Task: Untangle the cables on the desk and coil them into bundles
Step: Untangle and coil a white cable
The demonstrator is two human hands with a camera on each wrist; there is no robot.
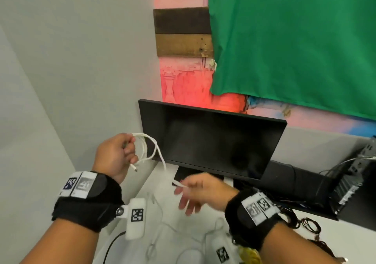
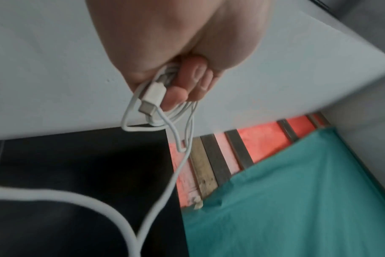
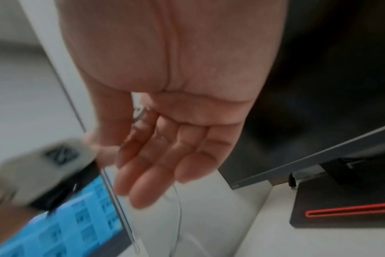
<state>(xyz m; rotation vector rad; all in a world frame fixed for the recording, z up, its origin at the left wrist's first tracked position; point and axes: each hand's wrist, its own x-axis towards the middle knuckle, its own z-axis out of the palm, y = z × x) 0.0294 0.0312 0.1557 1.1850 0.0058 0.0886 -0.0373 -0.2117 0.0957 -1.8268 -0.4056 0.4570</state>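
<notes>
My left hand (image 1: 127, 153) is raised in front of the monitor and grips several loops of a white cable (image 1: 149, 147). In the left wrist view my curled fingers (image 2: 193, 78) hold those loops, and the cable's plug (image 2: 153, 93) sticks out below them. From the coil one strand runs down to my right hand (image 1: 184, 188), where the thumb holds it against the forefinger. The other right-hand fingers (image 3: 165, 165) hang straight and loose. A short piece of the cable (image 3: 140, 113) shows beside the thumb in the right wrist view.
A black monitor (image 1: 213, 141) stands just behind both hands on the white desk (image 1: 203, 219). Thin white cables (image 1: 160, 223) lie under my hands, and a black cable (image 1: 112, 245) at the front left. Dark brown cables (image 1: 305, 223) and a computer case (image 1: 354, 182) are at the right.
</notes>
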